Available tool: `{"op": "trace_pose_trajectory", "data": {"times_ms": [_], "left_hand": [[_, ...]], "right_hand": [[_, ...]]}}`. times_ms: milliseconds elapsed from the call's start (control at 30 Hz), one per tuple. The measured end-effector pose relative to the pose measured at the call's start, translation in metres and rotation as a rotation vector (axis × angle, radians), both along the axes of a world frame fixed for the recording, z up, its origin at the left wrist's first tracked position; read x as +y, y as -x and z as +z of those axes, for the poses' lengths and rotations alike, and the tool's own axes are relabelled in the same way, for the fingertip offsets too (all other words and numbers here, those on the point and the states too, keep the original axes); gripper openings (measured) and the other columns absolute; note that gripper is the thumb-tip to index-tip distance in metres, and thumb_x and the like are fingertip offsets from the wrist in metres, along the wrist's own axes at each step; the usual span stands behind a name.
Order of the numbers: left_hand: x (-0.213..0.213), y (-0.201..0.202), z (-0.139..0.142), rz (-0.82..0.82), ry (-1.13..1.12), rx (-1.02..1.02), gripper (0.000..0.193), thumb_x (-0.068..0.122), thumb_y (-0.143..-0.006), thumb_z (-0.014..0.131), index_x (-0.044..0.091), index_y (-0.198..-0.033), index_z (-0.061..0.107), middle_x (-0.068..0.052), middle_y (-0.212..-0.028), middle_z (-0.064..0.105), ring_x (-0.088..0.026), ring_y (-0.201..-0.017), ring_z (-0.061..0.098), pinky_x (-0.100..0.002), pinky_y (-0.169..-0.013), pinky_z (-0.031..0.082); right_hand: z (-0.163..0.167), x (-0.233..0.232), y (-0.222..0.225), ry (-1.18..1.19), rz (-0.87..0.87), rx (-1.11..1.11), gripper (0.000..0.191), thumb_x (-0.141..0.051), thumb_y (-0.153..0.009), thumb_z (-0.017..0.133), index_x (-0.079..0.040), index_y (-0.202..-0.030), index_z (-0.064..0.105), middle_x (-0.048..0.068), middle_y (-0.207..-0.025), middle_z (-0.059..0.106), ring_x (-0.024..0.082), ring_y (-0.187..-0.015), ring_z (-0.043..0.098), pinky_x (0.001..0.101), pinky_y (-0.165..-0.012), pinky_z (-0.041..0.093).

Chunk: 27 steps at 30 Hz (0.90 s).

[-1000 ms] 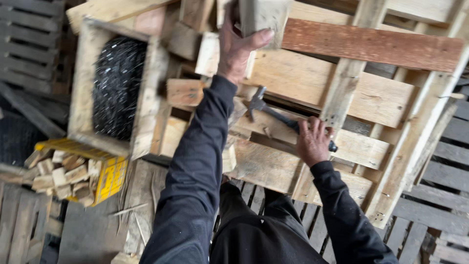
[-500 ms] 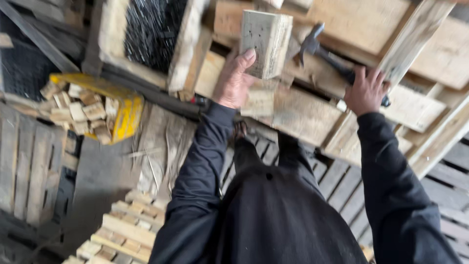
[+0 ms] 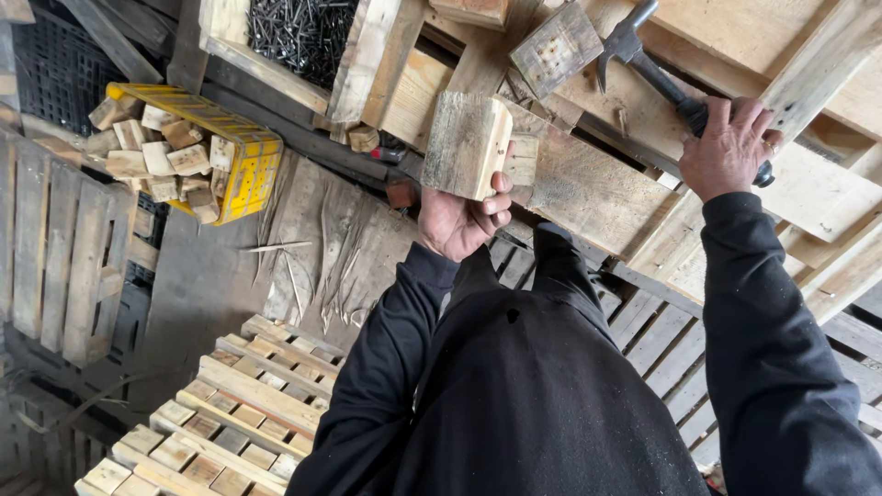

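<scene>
Clearly gripped: wood block (image 3: 467,144) in left hand (image 3: 457,223), fingers clenched beneath it, above pallet boards (image 3: 588,188); claw hammer (image 3: 657,73) clasped by right hand (image 3: 728,147). Best seated flush at board edge, squarely, before striking.

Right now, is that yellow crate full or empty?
Full. The yellow crate is heaped with small wood blocks that rise above its rim, left of the left hand.
</scene>
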State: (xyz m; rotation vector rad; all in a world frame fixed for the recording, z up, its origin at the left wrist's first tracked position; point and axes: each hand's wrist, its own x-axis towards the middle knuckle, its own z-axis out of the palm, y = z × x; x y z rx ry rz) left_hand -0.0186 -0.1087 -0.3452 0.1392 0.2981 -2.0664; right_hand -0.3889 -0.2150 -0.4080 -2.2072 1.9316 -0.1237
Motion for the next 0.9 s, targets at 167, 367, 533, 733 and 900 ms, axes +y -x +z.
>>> {"op": "trace_pose_trajectory", "data": {"times_ms": [167, 367, 533, 733, 900], "left_hand": [[-0.001, 0.003, 0.012, 0.048, 0.069, 0.003, 0.085, 0.058, -0.101, 0.06, -0.004, -0.156, 0.038, -0.018, -0.115, 0.067, -0.026, -0.095, 0.067, -0.04, -0.091, 0.057], [-0.014, -0.006, 0.014, 0.398, 0.401, -1.751, 0.091, 0.038, -0.085, 0.086, 0.01, -0.155, 0.035, -0.011, -0.141, 0.053, -0.026, -0.129, 0.057, -0.046, -0.106, 0.057], [0.003, 0.001, -0.028, 0.593, 1.162, -2.698, 0.094, 0.033, -0.08, 0.092, 0.023, -0.155, 0.037, -0.004, -0.134, 0.044, -0.029, -0.125, 0.049, -0.05, -0.108, 0.049], [0.031, 0.003, -0.051, 0.288, 1.141, -2.464, 0.091, 0.033, -0.087, 0.096, 0.027, -0.16, 0.041, -0.009, -0.139, 0.041, -0.032, -0.13, 0.048, -0.048, -0.11, 0.048], [0.006, -0.011, -0.044, 0.34, 1.075, -2.308, 0.127, 0.044, -0.051, 0.099, 0.002, -0.15, 0.031, -0.023, -0.146, 0.041, -0.044, -0.127, 0.049, -0.054, -0.112, 0.037]], "right_hand": [[0.005, 0.0, -0.003, 0.001, 0.017, 0.001, 0.057, -0.017, -0.086, 0.085, -0.011, -0.134, 0.056, 0.02, -0.13, 0.044, 0.042, -0.133, 0.042, 0.0702, -0.104, 0.03], [0.011, -0.004, 0.003, -0.042, 0.078, 0.044, 0.056, -0.019, -0.088, 0.084, -0.009, -0.135, 0.055, 0.021, -0.125, 0.042, 0.042, -0.13, 0.042, 0.0708, -0.103, 0.03], [0.016, -0.002, 0.004, -0.047, 0.106, 0.01, 0.047, -0.018, -0.093, 0.08, -0.007, -0.133, 0.056, 0.021, -0.132, 0.041, 0.04, -0.133, 0.041, 0.0703, -0.11, 0.031], [0.034, -0.003, -0.005, 0.053, 0.216, 0.086, 0.052, -0.022, -0.088, 0.083, -0.004, -0.13, 0.06, 0.022, -0.133, 0.048, 0.044, -0.131, 0.046, 0.0679, -0.103, 0.037], [0.056, 0.009, 0.002, -0.053, 0.062, -0.076, 0.035, -0.021, -0.098, 0.072, 0.002, -0.123, 0.065, 0.021, -0.117, 0.062, 0.04, -0.1, 0.063, 0.0556, -0.086, 0.049]]}}
